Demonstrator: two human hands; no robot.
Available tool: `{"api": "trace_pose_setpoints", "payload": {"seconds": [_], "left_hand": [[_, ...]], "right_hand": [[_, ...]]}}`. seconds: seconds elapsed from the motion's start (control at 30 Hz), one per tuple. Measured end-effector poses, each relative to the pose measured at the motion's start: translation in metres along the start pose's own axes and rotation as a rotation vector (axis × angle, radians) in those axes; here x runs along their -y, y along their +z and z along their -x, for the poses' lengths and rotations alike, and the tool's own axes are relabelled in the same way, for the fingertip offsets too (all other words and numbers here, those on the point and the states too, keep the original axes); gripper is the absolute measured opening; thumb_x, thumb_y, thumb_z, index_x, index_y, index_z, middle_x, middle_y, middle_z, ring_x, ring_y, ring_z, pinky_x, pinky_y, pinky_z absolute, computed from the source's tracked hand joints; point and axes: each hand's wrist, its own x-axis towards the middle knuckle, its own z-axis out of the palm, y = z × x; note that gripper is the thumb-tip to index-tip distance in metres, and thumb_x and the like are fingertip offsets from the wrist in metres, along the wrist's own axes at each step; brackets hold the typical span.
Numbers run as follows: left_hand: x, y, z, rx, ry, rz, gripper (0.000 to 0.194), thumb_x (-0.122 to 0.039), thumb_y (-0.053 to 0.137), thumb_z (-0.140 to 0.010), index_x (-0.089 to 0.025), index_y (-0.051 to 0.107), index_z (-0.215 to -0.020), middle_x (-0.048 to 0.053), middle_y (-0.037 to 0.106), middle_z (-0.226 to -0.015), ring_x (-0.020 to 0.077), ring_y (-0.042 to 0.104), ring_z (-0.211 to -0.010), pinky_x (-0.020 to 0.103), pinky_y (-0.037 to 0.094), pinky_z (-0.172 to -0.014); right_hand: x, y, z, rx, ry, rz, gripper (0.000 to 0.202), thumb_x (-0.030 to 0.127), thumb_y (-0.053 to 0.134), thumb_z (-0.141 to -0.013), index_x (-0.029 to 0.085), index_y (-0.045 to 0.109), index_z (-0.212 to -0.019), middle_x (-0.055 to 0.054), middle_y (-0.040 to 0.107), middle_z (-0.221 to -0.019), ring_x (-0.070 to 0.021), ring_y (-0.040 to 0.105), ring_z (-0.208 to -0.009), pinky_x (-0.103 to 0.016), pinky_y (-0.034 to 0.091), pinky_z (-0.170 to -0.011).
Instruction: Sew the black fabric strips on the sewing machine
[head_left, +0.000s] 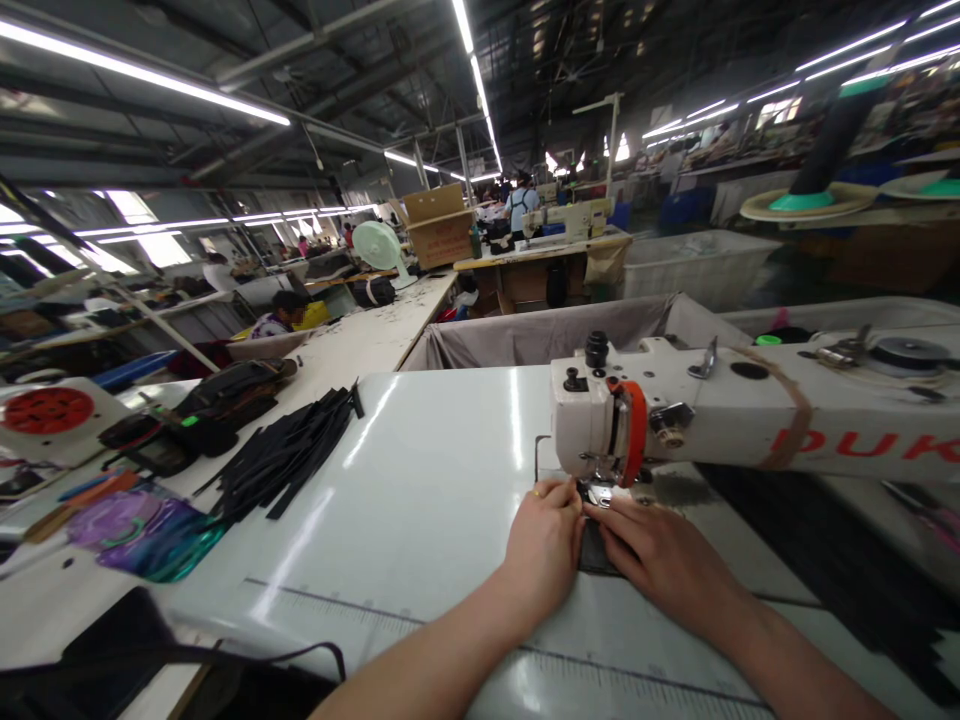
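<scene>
A dark fabric piece [598, 552] is held flat on the worktop [427, 480], just in front of the metal presser foot [600, 495], and its near edge is exposed between the two wrists. Its left edge is covered by the left hand [546, 535], whose fingers are bent and pressed down beside the foot; whether the fabric is pinched there cannot be told. Its right side is overlapped by the right hand [664, 555], whose fingers are stretched toward the foot; whether a grip is kept by the thumb cannot be told either. Headroom above the fingertips is limited by the head of the white sewing machine [690, 400], whose arm is extended to the right. Beneath and beyond that arm, the right side is taken up by long black strips [832, 570]. The widest open room is given to the left, where a glossy stretch of worktop is bounded by a heap of black strips [289, 455] and, nearer, by a shiny purple bag [142, 530]. The near side is crossed by a printed ruler scale [337, 600], partly hidden by the forearms. The far edge is bordered by a cloth-lined bin [540, 335].
</scene>
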Motion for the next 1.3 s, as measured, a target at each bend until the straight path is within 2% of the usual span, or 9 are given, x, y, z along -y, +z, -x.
{"api": "trace_pose_setpoints", "payload": {"seconds": [0.13, 0.27, 0.57, 0.93, 1.1, 1.3], "left_hand": [[0.0, 0.002, 0.002, -0.03, 0.025, -0.019, 0.02, -0.013, 0.047, -0.092, -0.013, 0.067, -0.091, 0.011, 0.067, -0.112, 0.0249, 0.058, -0.106, 0.041, 0.051, -0.099], [0.001, 0.006, 0.002, -0.039, 0.038, -0.046, 0.021, -0.013, 0.046, -0.092, -0.013, 0.067, -0.092, 0.011, 0.067, -0.111, 0.0247, 0.057, -0.105, 0.04, 0.051, -0.099], [0.0, 0.002, -0.003, 0.002, 0.022, -0.068, 0.022, -0.014, 0.045, -0.092, -0.013, 0.067, -0.087, 0.012, 0.067, -0.107, 0.0244, 0.057, -0.101, 0.041, 0.051, -0.097], [0.008, -0.001, -0.005, 0.005, 0.112, -0.078, 0.021, -0.013, 0.047, -0.092, -0.014, 0.068, -0.09, 0.009, 0.069, -0.103, 0.0233, 0.057, -0.096, 0.039, 0.052, -0.093], [0.006, -0.005, -0.009, 0.042, 0.112, -0.091, 0.023, -0.012, 0.045, -0.092, -0.016, 0.066, -0.082, 0.009, 0.068, -0.096, 0.0227, 0.058, -0.093, 0.04, 0.052, -0.09], [0.006, -0.006, -0.011, 0.059, 0.132, -0.102, 0.023, -0.011, 0.044, -0.091, -0.016, 0.064, -0.08, 0.008, 0.068, -0.093, 0.0227, 0.059, -0.092, 0.04, 0.052, -0.09]], "right_hand": [[0.002, 0.0, -0.001, 0.027, -0.006, 0.033, 0.027, 0.016, 0.046, -0.092, 0.016, 0.064, -0.112, -0.009, 0.071, -0.094, -0.022, 0.067, -0.077, -0.036, 0.054, -0.067], [0.002, 0.0, 0.0, 0.013, -0.016, 0.035, 0.029, 0.015, 0.047, -0.091, 0.015, 0.063, -0.115, -0.01, 0.071, -0.098, -0.0231, 0.068, -0.081, -0.037, 0.055, -0.069], [0.001, 0.001, 0.001, 0.042, 0.008, -0.002, 0.03, 0.014, 0.048, -0.09, 0.015, 0.062, -0.116, -0.01, 0.07, -0.098, -0.0249, 0.067, -0.082, -0.04, 0.054, -0.07], [0.003, -0.001, 0.001, 0.09, 0.089, -0.071, 0.028, 0.013, 0.048, -0.091, 0.018, 0.062, -0.115, -0.007, 0.07, -0.094, -0.0218, 0.065, -0.079, -0.035, 0.048, -0.069], [0.005, -0.003, 0.0, 0.089, 0.099, -0.061, 0.023, 0.012, 0.049, -0.09, 0.019, 0.064, -0.106, -0.007, 0.069, -0.09, -0.0216, 0.064, -0.076, -0.034, 0.045, -0.067], [0.006, -0.003, -0.001, 0.082, 0.1, -0.07, 0.024, 0.012, 0.049, -0.09, 0.019, 0.063, -0.108, -0.006, 0.069, -0.092, -0.021, 0.064, -0.078, -0.033, 0.044, -0.069]]}}
